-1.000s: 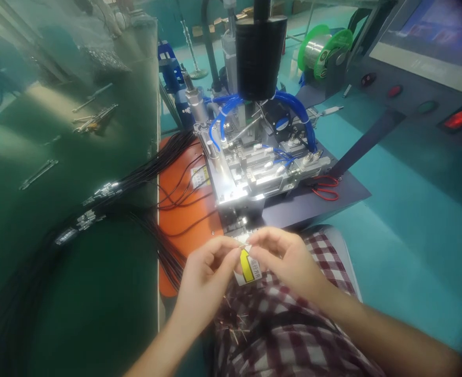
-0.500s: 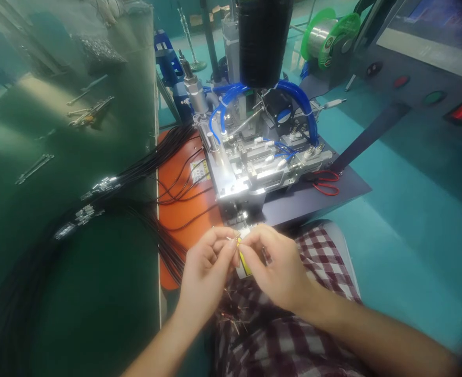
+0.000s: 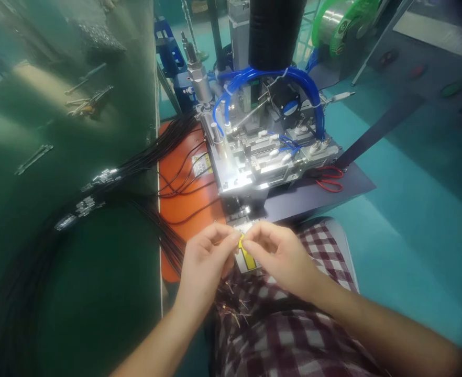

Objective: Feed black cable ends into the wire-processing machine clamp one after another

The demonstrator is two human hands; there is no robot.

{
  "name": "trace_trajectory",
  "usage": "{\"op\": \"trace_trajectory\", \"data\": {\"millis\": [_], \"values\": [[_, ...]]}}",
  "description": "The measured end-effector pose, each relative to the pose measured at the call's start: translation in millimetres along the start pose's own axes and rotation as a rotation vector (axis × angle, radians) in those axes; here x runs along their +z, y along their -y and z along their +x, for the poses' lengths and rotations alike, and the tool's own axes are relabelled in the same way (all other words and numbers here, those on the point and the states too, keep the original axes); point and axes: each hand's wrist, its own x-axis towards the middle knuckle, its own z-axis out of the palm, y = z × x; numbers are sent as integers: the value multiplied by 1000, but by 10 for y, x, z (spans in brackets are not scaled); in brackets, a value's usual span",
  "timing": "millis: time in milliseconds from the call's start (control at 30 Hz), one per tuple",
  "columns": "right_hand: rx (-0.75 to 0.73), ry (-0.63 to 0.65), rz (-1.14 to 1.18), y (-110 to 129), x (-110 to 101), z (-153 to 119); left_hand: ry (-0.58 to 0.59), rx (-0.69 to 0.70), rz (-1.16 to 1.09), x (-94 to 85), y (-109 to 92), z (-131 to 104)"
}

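Note:
My left hand (image 3: 205, 256) is closed, its thumb and forefinger pinching the tip of a thin wire that barely shows between the fingertips. Touching or almost touching them, the fingertips of my right hand (image 3: 280, 256) are pinched at the same wire. Both hands are above my lap, just in front of the machine. Under them, several cable ends with fine stripped wires (image 3: 233, 309) rest over the checked cloth (image 3: 294, 335). A yellow and white label (image 3: 248, 260) shows behind the fingers.
The metal machine (image 3: 234, 180) with blue air hoses (image 3: 318, 99) stands ahead on an orange base (image 3: 184, 204). Black cables (image 3: 168, 144) run from it onto the green table (image 3: 97, 293). Red-handled pliers or scissors (image 3: 333, 180) lie right. A green wire spool (image 3: 339, 23) is behind.
The view has shifted slightly, so the machine and spool appear farther right and higher. My hands stay together in a pinch; the pale wire tip seen between them before is now mostly hidden.

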Motion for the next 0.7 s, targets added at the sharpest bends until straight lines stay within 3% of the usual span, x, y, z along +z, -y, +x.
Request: {"op": "trace_trajectory", "data": {"millis": [167, 433, 700], "values": [[-34, -73, -20, 23, -44, 44, -3, 13, 27, 16, 11, -18], [180, -18, 258, 61, -11, 86, -17, 62, 52, 10, 40, -33], [232, -9, 293, 116, -7, 116, -19, 64, 44, 26, 35, -18]]}}
